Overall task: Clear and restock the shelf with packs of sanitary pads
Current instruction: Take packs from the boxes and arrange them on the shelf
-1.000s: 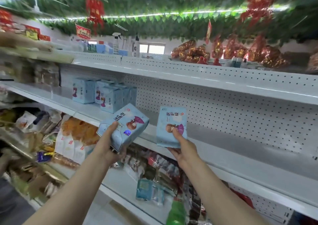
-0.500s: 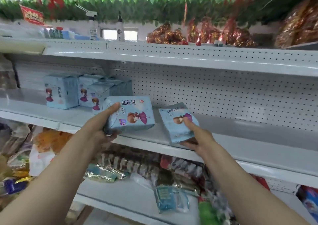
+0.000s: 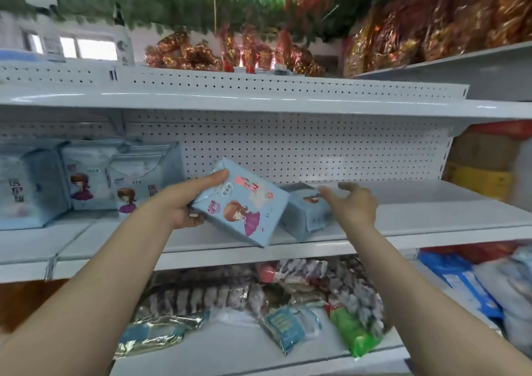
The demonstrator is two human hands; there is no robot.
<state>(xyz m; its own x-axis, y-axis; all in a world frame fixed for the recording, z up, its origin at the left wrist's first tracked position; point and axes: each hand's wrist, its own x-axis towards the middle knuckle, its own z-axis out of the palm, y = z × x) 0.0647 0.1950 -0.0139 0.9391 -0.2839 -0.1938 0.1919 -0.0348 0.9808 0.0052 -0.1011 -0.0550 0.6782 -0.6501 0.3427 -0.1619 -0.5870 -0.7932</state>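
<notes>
Pale blue packs of sanitary pads (image 3: 92,180) stand upright in a row at the left end of the white shelf (image 3: 431,217), against its perforated back panel (image 3: 316,151). Just right of them your left hand (image 3: 184,206) grips a tilted pack (image 3: 244,203), thumb along its upper edge and fingers curled beneath, its lower corner down by the shelf's front lip. Next to it a second pack (image 3: 302,211) lies on the shelf board. Your right hand (image 3: 355,203) hovers at that pack's right end, fingers spread and loose, clamped on nothing; you cannot tell whether a fingertip touches it. Below, foil snack packets (image 3: 230,292) crowd the lower shelf (image 3: 236,344). Far right sits a yellow box (image 3: 483,181).
</notes>
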